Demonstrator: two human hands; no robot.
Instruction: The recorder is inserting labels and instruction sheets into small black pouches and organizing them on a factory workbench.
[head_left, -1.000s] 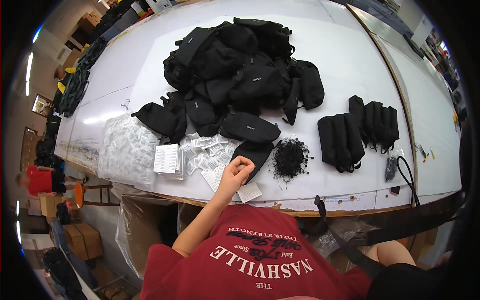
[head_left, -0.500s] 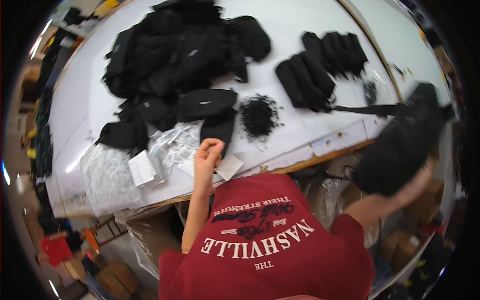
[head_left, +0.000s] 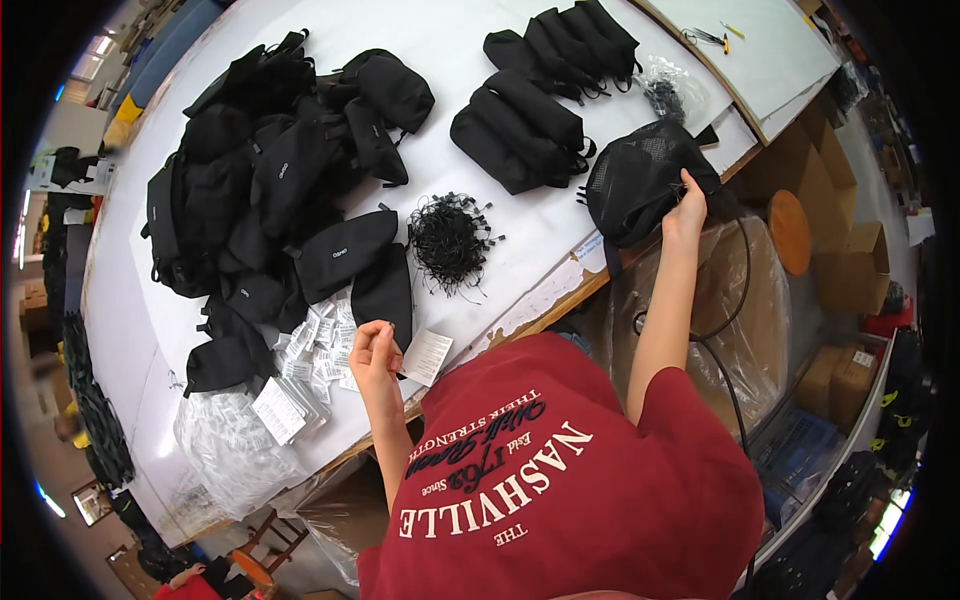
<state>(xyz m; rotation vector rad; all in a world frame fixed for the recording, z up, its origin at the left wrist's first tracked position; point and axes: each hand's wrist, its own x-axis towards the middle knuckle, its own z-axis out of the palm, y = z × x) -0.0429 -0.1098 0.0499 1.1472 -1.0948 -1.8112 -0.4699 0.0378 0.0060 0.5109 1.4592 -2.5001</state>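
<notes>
at the desk (head_left: 530,240), our right hand (head_left: 687,210) grasps a black bag (head_left: 640,185); we cannot tell whether our curled left hand (head_left: 375,362) holds anything.

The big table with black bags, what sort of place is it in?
Probably a workshop or packing room: many black bags lie heaped on the white table, with white labels beside them and cardboard boxes nearby.

White counter (head_left: 452,60) seems passable far off between left and right black fabric pouches (head_left: 285,165); tangled black cords (head_left: 450,245) obstruct nearer.
</notes>
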